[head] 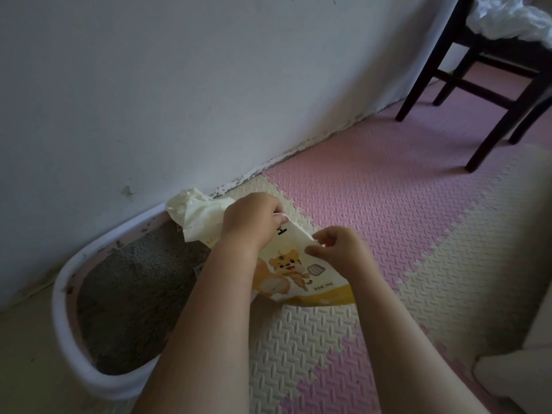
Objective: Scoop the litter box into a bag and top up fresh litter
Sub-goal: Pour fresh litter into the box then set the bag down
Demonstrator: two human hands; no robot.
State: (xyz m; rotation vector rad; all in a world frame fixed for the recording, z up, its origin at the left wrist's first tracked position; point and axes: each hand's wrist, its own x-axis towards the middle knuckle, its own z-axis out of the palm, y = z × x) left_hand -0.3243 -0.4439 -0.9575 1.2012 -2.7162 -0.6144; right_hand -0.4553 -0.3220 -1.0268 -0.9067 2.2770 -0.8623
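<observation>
A white oval litter box [64,318] lies on the floor against the wall at lower left, filled with grey litter [131,291]. A yellow-and-white litter bag [294,273] printed with a cartoon tiger is tilted over the box's right end, its crumpled open top [194,213] above the litter. My left hand [249,218] grips the bag's upper edge. My right hand [337,249] pinches the bag's right side. My forearms hide the box's near right rim.
The floor is pink and cream foam puzzle mat [373,204]. A dark wooden chair [490,82] stands at the upper right with a white plastic bag [513,16] on its seat. A pale object [513,380] sits at the lower right corner.
</observation>
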